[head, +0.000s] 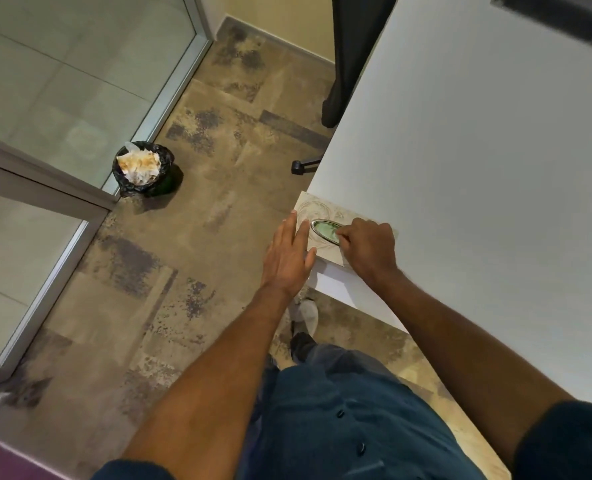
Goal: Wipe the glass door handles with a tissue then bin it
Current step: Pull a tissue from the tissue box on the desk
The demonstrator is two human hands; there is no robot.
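Note:
A pale patterned tissue box (pixel 317 207) sits at the near corner of the white table (pixel 478 168). Its oval slot (pixel 324 228) shows a greenish tissue inside. My right hand (pixel 369 247) rests on the box with fingers pinched at the slot on the tissue. My left hand (pixel 289 258) lies flat with fingers apart against the box's left end, steadying it. On the floor to the left stands a small bin (pixel 143 169) with a black liner and crumpled paper in it. Glass door panels with metal frames (pixel 90 199) are at the left; no handle shows.
The floor is mottled brown tile (pixel 197 237). A dark chair back (pixel 353 57) and a chair foot (pixel 299 166) stand beyond the table's left edge. My shoe (pixel 305 315) is under the table corner. A dark object (pixel 557 19) lies at the table's far right.

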